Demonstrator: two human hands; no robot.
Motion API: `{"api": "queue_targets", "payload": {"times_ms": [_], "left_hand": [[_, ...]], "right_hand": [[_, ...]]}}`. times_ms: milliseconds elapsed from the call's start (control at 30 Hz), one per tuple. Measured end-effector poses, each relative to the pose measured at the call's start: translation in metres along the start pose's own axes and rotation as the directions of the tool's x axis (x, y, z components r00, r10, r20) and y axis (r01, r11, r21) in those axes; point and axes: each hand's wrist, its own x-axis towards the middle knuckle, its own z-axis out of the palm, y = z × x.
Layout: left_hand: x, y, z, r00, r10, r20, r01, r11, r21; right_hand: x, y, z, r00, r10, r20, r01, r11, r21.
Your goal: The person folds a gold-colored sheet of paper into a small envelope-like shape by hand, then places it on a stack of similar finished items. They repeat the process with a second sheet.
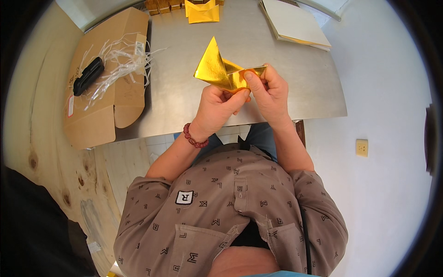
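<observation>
Both hands hold one piece of shiny gold folded paper (211,63) above the near part of a metal table. A tall pointed flap of it stands up at the left, and a narrower folded end reaches right. My left hand (219,104), with a dark red bead bracelet on its wrist, pinches the paper from below. My right hand (270,94) grips the right end, its thumb pressed on the front fold. Some fingertips of both hands are hidden behind the paper. Farther back lies another gold folded paper piece (203,13).
On the left of the metal table (180,51) lies a cardboard box (99,106) with a black tool (88,76) and clear plastic strips (122,62) on it. A stack of pale sheets (297,23) sits at the back right. Gold-brown bundles (164,5) line the far edge.
</observation>
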Motion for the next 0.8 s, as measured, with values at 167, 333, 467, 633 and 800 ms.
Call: {"api": "queue_targets", "payload": {"times_ms": [167,333,467,633,800], "left_hand": [[0.001,0.002,-0.001,0.996,-0.049,0.072,0.060,0.986,-0.154],[-0.004,0.005,-0.003,0.995,-0.082,0.059,0.096,0.955,-0.281],[-0.005,0.003,-0.005,0.997,-0.068,0.026,0.072,0.955,-0.289],[-0.002,0.001,-0.002,1.000,-0.013,-0.023,0.011,0.995,-0.101],[-0.001,0.002,-0.001,1.000,0.029,-0.010,-0.030,0.994,-0.108]], "right_hand": [[0.002,0.000,-0.002,1.000,-0.017,0.005,0.017,0.999,-0.037],[0.005,-0.011,-0.008,0.994,0.071,0.083,-0.083,0.985,0.151],[0.005,-0.017,-0.010,0.986,0.081,0.147,-0.108,0.977,0.185],[0.005,-0.014,-0.011,0.991,0.042,0.124,-0.057,0.991,0.119],[0.002,-0.012,-0.010,0.996,0.051,0.080,-0.056,0.996,0.066]]}}
